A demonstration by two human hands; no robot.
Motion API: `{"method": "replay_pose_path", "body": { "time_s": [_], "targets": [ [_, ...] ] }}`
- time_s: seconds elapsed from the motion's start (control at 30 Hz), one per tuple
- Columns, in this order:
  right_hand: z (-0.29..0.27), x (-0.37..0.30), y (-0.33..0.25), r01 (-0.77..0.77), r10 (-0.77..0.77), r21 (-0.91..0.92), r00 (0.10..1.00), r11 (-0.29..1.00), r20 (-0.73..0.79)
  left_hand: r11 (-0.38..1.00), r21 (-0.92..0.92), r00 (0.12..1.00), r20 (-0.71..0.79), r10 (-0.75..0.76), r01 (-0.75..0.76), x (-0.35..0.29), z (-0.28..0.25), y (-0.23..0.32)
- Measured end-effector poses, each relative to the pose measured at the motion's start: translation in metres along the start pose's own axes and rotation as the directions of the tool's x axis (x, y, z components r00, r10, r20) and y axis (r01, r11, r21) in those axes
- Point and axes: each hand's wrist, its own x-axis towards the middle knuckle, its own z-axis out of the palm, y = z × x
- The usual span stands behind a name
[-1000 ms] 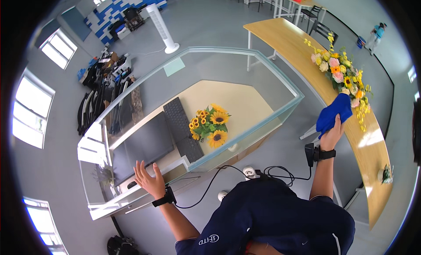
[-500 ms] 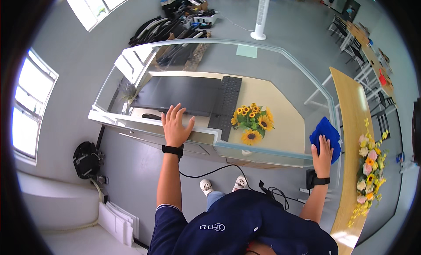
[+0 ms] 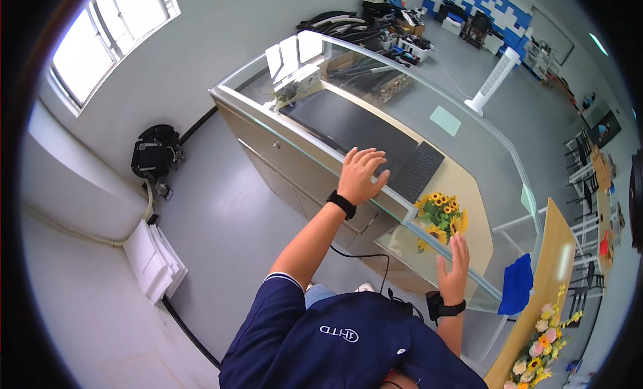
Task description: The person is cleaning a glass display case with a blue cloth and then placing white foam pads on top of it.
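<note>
My left hand (image 3: 362, 177) rests at the near edge of a glass-topped counter (image 3: 315, 144), fingers spread and nothing in them. Below the glass by that hand lie a dark flat monitor (image 3: 335, 118) and a black keyboard (image 3: 420, 169). My right hand (image 3: 454, 270) is raised over the counter's near right part, fingers stretched and empty. It is nearest to a bunch of artificial sunflowers (image 3: 440, 215) under the glass. A blue cloth (image 3: 516, 286) lies at the counter's right end, apart from my right hand. Whether either palm touches the glass I cannot tell.
A wooden table (image 3: 554, 245) with a flower garland (image 3: 544, 345) stands to the right. Beyond the counter is a white tower fan (image 3: 494, 80). On the floor at left are a black round device (image 3: 157, 151) and white panels (image 3: 154, 258). A black cable (image 3: 362, 256) trails near my feet.
The view has swung round, with more of the left wall showing. My right hand has let go of the blue cloth and moved left toward the sunflowers. My left hand remains by the counter edge.
</note>
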Motion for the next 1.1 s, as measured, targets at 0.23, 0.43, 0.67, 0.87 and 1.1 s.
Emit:
{"method": "replay_pose_path", "body": {
  "time_s": [0.23, 0.43, 0.67, 0.87, 1.1],
  "targets": [
    [0.051, 0.010, -0.060, 0.048, -0.075, 0.155, 0.983, 0.987, 0.171, 0.986, -0.105, 0.992, 0.022, -0.124, 0.126, -0.077, -0.092, -0.040],
    [0.133, 0.015, -0.118, 0.038, -0.161, 0.290, 0.897, 0.956, 0.412, 0.712, -0.142, 0.626, -0.380, -0.681, 0.688, -0.211, -0.217, -0.156],
    [0.240, 0.055, -0.253, 0.343, -0.635, 0.535, 0.424, 0.772, 0.645, 0.374, -0.331, 0.150, -0.543, -0.826, 0.866, -0.349, -0.336, -0.153],
    [0.316, 0.086, -0.358, 0.540, -0.790, 0.628, 0.122, 0.560, 0.600, 0.203, -0.475, -0.135, -0.586, -0.799, 0.856, -0.425, -0.352, -0.133],
    [0.413, 0.116, -0.444, 0.488, -0.740, 0.666, -0.061, 0.564, 0.670, 0.085, -0.499, -0.229, -0.535, -0.813, 0.863, -0.428, -0.359, -0.196]
  ]
}}
